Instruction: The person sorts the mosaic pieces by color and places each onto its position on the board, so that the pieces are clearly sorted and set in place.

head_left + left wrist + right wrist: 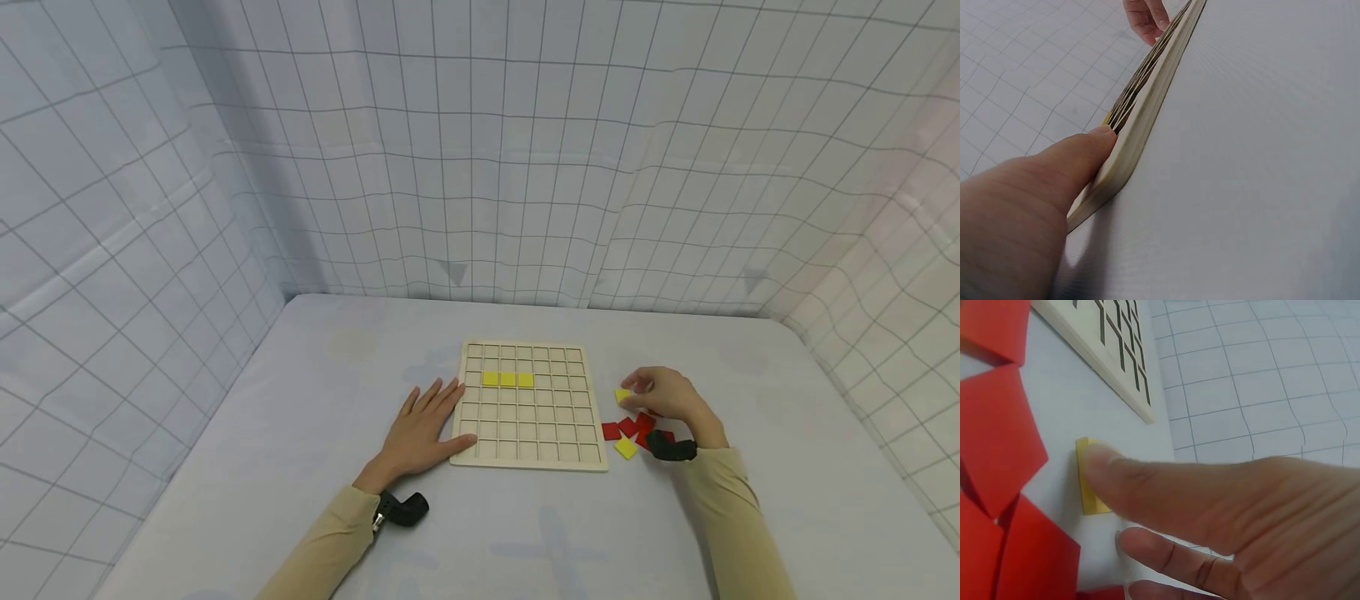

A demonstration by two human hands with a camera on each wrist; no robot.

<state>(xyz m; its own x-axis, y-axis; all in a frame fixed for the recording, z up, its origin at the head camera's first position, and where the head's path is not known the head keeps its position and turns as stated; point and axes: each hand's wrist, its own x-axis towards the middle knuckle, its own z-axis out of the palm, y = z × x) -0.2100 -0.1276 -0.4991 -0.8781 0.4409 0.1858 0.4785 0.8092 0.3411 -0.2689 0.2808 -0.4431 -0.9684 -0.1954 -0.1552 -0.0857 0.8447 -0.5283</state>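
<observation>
A pale wooden grid board point(528, 454) lies on the table, with yellow square tiles point(507, 379) side by side in one of its upper rows. My left hand point(420, 433) is spread along the board's left side, fingers straight; its thumb point(1079, 159) rests on the rim. Right of the board, my right hand point(663, 393) has thumb and fingers around a yellow tile point(1087, 481). The thumb covers much of that tile in the right wrist view, and the index fingertip is hidden there. Red tiles point(997, 444) lie just beside this hand.
Another yellow tile point(626, 448) lies by the red pile, near the board's lower right corner. White cloth walls with dark grid lines point(525, 167) stand behind and at both sides of the white table point(510, 533).
</observation>
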